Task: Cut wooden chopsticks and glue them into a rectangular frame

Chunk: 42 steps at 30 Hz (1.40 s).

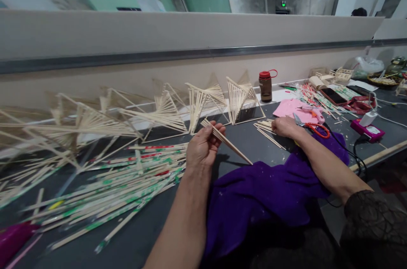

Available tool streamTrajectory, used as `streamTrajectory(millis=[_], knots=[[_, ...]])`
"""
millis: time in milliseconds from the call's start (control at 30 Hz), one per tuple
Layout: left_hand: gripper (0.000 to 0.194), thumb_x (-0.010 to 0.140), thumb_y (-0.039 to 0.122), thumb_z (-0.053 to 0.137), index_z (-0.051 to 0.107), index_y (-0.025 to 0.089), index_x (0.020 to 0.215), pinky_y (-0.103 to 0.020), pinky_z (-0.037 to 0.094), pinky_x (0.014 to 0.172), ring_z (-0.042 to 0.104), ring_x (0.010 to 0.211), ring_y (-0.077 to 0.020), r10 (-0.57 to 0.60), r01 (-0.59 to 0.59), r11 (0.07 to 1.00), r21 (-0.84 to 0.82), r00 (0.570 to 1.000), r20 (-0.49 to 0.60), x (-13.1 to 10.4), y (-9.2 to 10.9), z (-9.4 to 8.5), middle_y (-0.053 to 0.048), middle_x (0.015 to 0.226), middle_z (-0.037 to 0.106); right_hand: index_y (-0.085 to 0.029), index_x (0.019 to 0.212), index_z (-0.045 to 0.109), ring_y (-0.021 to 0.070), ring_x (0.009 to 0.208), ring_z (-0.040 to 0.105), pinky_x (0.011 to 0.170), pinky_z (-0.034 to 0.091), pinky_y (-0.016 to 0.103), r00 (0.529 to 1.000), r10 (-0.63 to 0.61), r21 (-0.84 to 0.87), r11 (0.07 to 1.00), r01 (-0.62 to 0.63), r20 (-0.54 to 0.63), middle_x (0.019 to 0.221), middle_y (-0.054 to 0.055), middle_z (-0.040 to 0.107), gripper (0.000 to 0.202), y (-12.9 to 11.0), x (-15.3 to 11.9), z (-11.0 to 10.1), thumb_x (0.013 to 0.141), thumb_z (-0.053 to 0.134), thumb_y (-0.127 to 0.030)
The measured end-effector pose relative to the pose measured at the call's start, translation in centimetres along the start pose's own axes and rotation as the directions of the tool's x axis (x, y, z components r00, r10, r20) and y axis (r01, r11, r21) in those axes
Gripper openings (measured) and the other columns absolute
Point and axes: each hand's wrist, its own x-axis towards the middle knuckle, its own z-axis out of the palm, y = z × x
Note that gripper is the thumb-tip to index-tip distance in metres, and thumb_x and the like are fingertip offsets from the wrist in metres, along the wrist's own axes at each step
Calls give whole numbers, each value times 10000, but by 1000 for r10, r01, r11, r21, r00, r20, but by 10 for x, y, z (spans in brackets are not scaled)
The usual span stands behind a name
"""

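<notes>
My left hand (205,144) is closed round several thin wooden chopsticks (233,148), which slant down to the right over a purple cloth (257,201). My right hand (288,128) rests on the table with its fingers pinched at the right end of a small pile of shorter wooden sticks (270,135); the fingertips are partly hidden. Behind my hands stands a row of twisted frames built of sticks, among them one stick frame (240,101) at the right end. Orange-handled scissors (318,129) lie just beyond my right wrist.
Paper-wrapped chopsticks (127,192) are heaped at left. A brown bottle (265,86) with a red lid stands by the partition (190,31). Rightward are a pink glue gun (310,112), a phone (333,96), a magenta power strip (367,130) with cables, and small stick models (341,76).
</notes>
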Motion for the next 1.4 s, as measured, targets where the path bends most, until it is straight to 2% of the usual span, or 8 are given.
streamTrajectory(millis=[167,333,467,533,633,900,1100,1400], knots=[[156,858,115,568,685,166,767,-217,563,635,665,578,-107,351,-351,936,27,935,-44,2,7,-8,15,641,694,-177,1068,724,271,1064,665,808,498,305,999,-3,-1,1000,3,48,1123,149,720,320,-5,-5,-6,823,520,-151],[162,831,290,674,748,183,929,-250,532,830,696,809,-142,802,-787,439,432,561,206,-10,3,-16,-11,816,742,-113,1021,736,312,1044,673,793,521,339,994,28,1,1000,-28,108,1098,201,718,305,-7,-5,-11,779,552,-142],[247,894,368,589,741,197,989,-270,513,815,706,873,-177,717,-830,-118,546,309,625,-15,-13,-16,-50,928,764,-116,1021,735,331,1041,671,795,529,359,990,43,39,998,-48,135,1090,203,718,322,-9,-5,-12,731,605,-167],[283,943,354,505,729,201,1023,-258,501,779,707,872,-175,577,-826,-295,481,248,778,-16,-24,-14,-65,959,764,-124,1014,734,328,1045,667,813,523,361,990,37,77,996,-47,134,1093,197,718,328,-9,-6,-12,708,619,-145],[306,969,334,446,724,217,1021,-250,472,686,700,793,-168,320,-823,-415,388,266,909,-21,-38,-9,-48,912,763,-131,992,727,323,1041,662,829,510,365,993,22,172,984,-41,114,1080,186,721,344,-8,-6,-10,668,620,-88],[307,971,302,414,703,254,1063,-271,392,603,685,809,-205,-183,-775,-480,411,547,817,-34,-51,1,-46,928,742,-165,798,641,145,656,651,550,454,199,998,25,691,721,-54,52,670,14,668,128,9,-5,-10,693,574,-133],[298,968,311,420,704,236,1019,-263,389,624,682,837,-199,-283,-809,-430,401,542,791,-34,-56,3,-60,936,738,-175,731,542,98,556,593,471,412,172,997,67,932,363,7,-34,580,-25,569,58,9,-7,-13,712,562,-225],[233,919,242,489,712,200,973,-271,414,621,685,828,-216,-281,-838,-377,395,510,813,-42,-62,7,-83,913,738,-170,698,560,104,562,588,447,401,179,951,137,956,131,261,-278,591,-26,602,148,-34,15,-30,643,657,-268]])
